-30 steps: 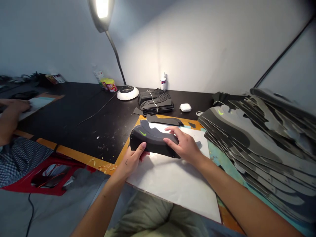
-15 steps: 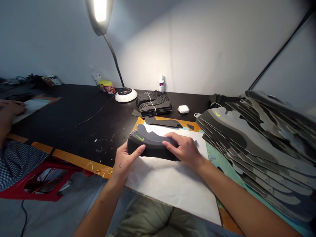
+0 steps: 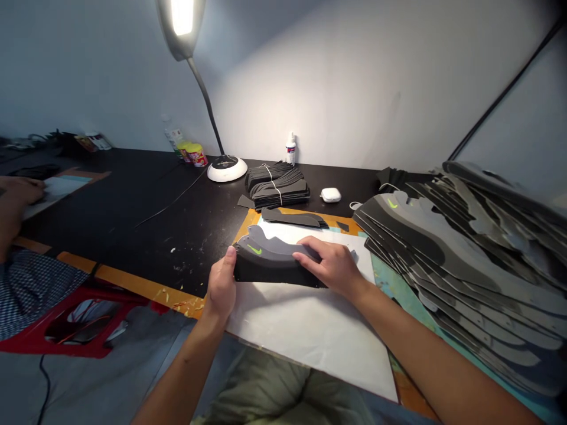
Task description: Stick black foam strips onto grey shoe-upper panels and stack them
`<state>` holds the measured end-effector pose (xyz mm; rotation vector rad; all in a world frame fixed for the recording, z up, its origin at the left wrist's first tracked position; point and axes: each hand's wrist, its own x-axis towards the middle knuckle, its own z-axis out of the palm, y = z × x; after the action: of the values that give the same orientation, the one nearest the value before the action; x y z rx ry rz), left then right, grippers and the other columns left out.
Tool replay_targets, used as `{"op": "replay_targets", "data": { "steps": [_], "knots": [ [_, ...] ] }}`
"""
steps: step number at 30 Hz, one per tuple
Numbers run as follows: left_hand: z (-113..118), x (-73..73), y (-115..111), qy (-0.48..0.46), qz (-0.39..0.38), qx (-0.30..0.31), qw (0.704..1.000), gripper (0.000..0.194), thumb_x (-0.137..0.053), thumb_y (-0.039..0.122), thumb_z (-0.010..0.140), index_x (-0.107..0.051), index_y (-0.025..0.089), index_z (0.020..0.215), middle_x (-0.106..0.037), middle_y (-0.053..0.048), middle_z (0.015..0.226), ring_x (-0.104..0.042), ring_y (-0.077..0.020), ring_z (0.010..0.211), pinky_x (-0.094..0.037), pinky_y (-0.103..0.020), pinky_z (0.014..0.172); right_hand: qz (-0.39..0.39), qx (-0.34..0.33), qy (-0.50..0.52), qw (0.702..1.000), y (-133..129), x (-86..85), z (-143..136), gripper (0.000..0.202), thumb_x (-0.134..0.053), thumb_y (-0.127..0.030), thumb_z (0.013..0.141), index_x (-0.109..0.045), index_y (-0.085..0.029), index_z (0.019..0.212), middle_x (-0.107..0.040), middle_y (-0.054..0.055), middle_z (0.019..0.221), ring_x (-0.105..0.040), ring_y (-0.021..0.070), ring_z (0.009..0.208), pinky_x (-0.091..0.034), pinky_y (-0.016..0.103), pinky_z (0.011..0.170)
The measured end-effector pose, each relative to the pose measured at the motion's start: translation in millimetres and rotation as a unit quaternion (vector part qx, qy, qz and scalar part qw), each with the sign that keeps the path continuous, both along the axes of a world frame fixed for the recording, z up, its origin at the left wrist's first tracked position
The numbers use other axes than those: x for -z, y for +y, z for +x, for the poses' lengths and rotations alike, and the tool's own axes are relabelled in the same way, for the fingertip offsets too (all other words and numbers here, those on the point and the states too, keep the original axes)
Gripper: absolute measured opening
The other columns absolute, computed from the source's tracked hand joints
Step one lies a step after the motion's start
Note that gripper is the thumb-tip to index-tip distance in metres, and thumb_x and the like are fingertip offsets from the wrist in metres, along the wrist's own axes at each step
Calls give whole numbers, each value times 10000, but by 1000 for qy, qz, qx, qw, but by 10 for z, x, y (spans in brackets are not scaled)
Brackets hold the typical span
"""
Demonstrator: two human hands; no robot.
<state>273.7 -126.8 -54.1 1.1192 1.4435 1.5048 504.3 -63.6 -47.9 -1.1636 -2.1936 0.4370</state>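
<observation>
A lime-green Nike swoosh marks the shoe upper piece (image 3: 274,267) between the two hands. Its lower part is black and smooth, its upper part grey, with a wavy, notched top edge; it is bent and stands over a white sheet (image 3: 305,336). The right hand (image 3: 330,265) grips its right part, thumb on the face and fingers over the top edge. The left hand (image 3: 221,286) touches its left end, thumb pointing up along the edge; the other fingers are hidden, so I cannot tell whether it grips.

A matching swoosh shows on the top piece of a fanned stack of uppers (image 3: 425,236), black and grey layers with curved outlines, to the right of the right hand. The white bottle (image 3: 290,150), well beyond the hands, has a red and dark label too small to read. Well beyond the left hand, the yellow-and-red tubs (image 3: 197,156) and the clear bottle (image 3: 173,136) beside them carry print that cannot be made out either.

Just beyond the hands is a small pile of thin, dark grey curved strips (image 3: 290,218); farther on, a thick bundle (image 3: 286,190) of similar strips is tied with white string. Beyond the right hand sits a glossy, rounded white case (image 3: 331,195). The surface (image 3: 177,242) is black and flecked, edged with ragged orange-brown tape (image 3: 133,281) left of the left hand. Farther left is a co-worker's hand (image 3: 24,192).
</observation>
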Motion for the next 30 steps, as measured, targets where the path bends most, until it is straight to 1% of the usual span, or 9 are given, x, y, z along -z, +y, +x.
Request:
{"op": "replay_targets", "data": {
  "steps": [3,7,9,11,15,20,22,26,30],
  "knots": [
    [15,-45,-14,35,-3,2,999,503,-566,607,893,-714,136,798,-644,-27,704,-572,-172,677,-473,-240,603,-19,1,4,1000,9,1,-1,281,-530,-496,954,-668,-255,1000,-740,17,859,-684,222,742,-441,299,678],
    [26,-74,-38,70,0,-10,997,403,-648,547,861,-659,161,744,-554,17,633,-496,-119,577,-412,-189,479,-50,1,29,998,20,-14,-4,265,-553,-485,940,-666,-253,999,-745,18,907,-685,228,787,-444,302,713],
    [30,-74,-40,76,-4,-16,997,392,-625,513,893,-621,167,709,-531,28,569,-477,-104,521,-386,-181,455,-66,-2,38,997,25,-23,-5,256,-561,-484,934,-664,-257,991,-743,12,915,-677,221,789,-442,298,718],
    [34,-76,-34,76,-14,-5,997,401,-579,482,934,-585,170,684,-540,27,507,-473,-95,470,-366,-179,442,-81,-9,34,996,30,-31,-5,262,-557,-495,935,-661,-261,989,-736,4,902,-661,212,766,-436,294,708],
    [42,-92,-14,26,-20,31,999,385,-577,470,939,-574,169,699,-593,9,485,-474,-87,405,-337,-174,392,-109,-16,25,994,34,-51,-7,265,-548,-502,938,-656,-267,997,-730,-1,886,-647,208,753,-430,291,708],
    [30,-77,16,-33,-30,47,998,414,-642,551,878,-596,160,752,-604,2,479,-481,-90,369,-332,-165,347,-132,-31,38,990,46,-67,0,280,-524,-503,956,-651,-256,990,-722,6,892,-645,209,780,-428,289,723],
    [23,-63,28,-43,-33,43,998,435,-657,574,859,-585,162,740,-599,4,472,-478,-89,359,-336,-162,342,-139,-62,55,987,59,-69,14,300,-507,-512,968,-644,-250,1016,-721,13,947,-649,212,830,-433,290,750],
    [21,-65,49,-61,-32,16,998,454,-697,587,817,-567,167,702,-564,18,448,-471,-89,358,-336,-160,334,-149,-114,87,978,73,-90,44,342,-542,-518,952,-598,-252,1159,-695,36,1141,-648,225,962,-450,302,830],
    [17,-88,54,-78,-25,-15,997,449,-722,581,785,-569,170,689,-505,44,442,-443,-85,359,-324,-171,331,-193,-117,84,971,53,-121,54,543,-634,-551,879,-489,-283,1328,-641,67,1286,-610,274,1155,-459,359,937]
  ]
}}
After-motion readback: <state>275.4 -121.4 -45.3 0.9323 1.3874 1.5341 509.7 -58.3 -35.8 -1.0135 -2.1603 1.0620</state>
